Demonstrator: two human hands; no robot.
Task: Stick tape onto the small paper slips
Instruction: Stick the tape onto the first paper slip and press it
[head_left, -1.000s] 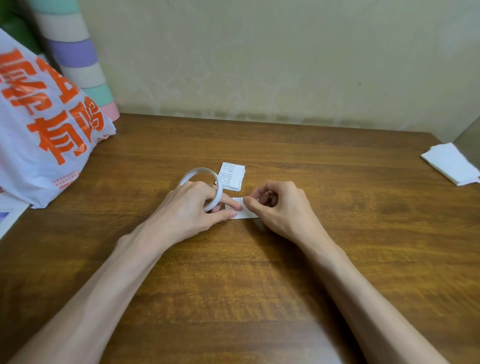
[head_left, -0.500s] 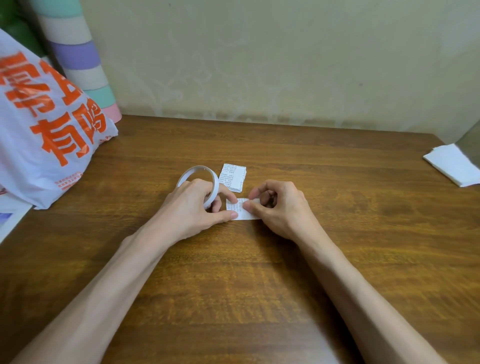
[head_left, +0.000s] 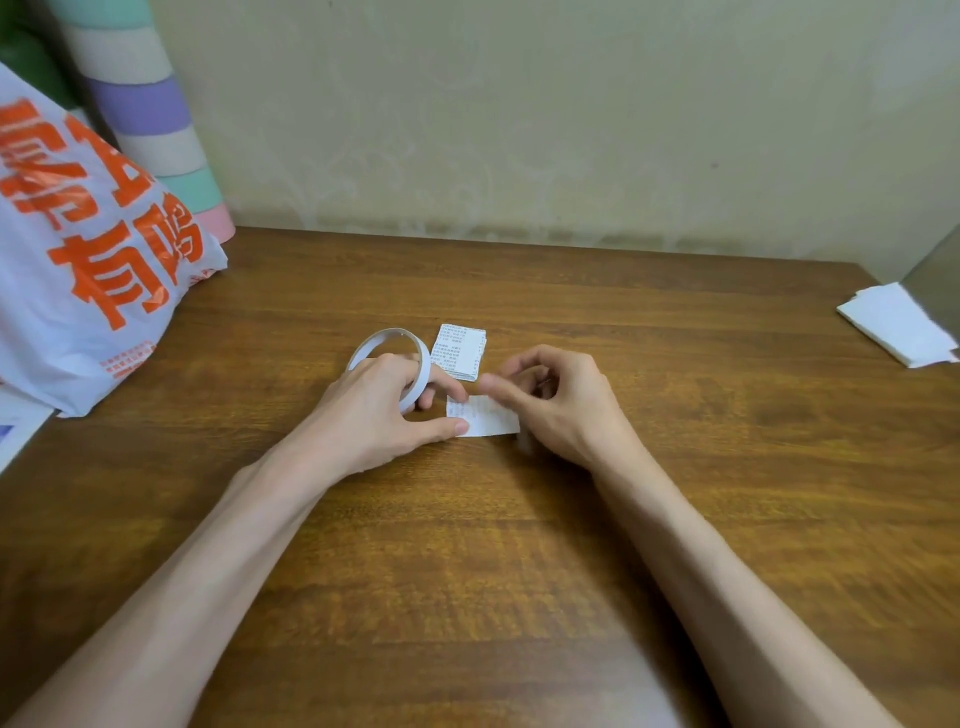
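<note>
Right hand (head_left: 563, 410) has come up off the paper slip (head_left: 485, 420) since half a second ago. More of the slip shows now, and the fingertips are motion-blurred. Left hand (head_left: 376, 415) and the rest are unchanged.

Nearest: both bare forearms run in over the surface (head_left: 509, 582), brown wood-grain with a slight sheen.

Left hand: fingers curl through and around the tape roll (head_left: 423, 371), a thin white ring standing on edge and tilted. The thumb tip presses the slip's lower-left corner flat.

Right hand: fingers loosely curled over the slip's right end, index reaching left. Can't tell whether it pinches anything, too blurred.

The slip is a small white rectangle with faint print, lying flat on the surface between the two hands.

Just behind it sits a stack of slips (head_left: 461, 351), printed, edges roughly squared, close beside the roll.

Far left: a crinkly white plastic bag (head_left: 78, 291) with big orange characters. Behind it stands a striped cylinder (head_left: 150, 130) with pastel bands.

Far right edge: a pile of white paper (head_left: 898, 325), lying flat.

Back: a matte, mottled beige wall (head_left: 545, 119).
</note>
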